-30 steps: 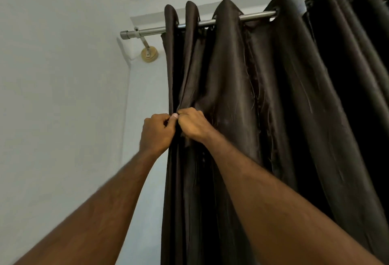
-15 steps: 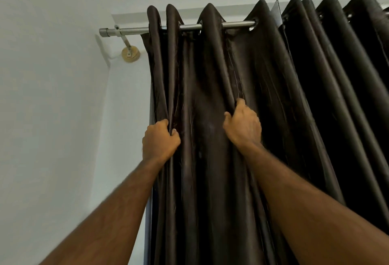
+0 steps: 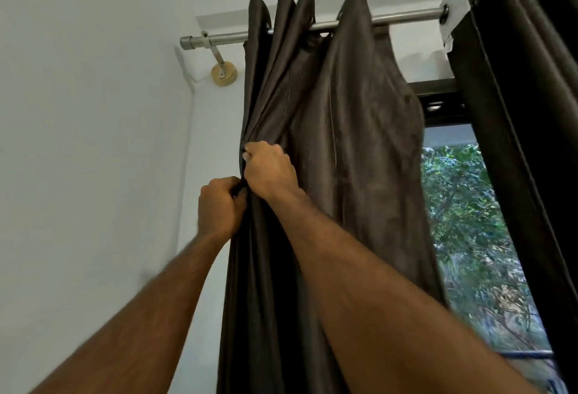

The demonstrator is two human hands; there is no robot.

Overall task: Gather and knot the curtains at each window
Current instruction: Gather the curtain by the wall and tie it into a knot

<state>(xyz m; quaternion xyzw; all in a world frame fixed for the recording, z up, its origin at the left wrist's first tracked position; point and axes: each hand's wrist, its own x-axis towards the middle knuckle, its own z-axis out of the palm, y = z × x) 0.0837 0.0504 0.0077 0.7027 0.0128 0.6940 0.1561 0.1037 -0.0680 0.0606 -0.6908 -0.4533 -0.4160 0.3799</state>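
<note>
Brown curtain [image 3: 344,143] is gripped by left hand [image 3: 219,206] | bunched folds are clutched by right hand [image 3: 269,168] just above | window [image 3: 475,237] is seen rightward

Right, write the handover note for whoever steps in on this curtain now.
Left hand: grips the gathered edge of the brown curtain, just below the right.
Right hand: grips the same bunch, higher up.
Curtain hangs from the rod, bunched toward its left end; window is exposed between it and the darker curtain on the right.
Done: this panel is mostly gathered.
Left: knot it, then deal with the darker curtain. No knot is visible yet.
</note>
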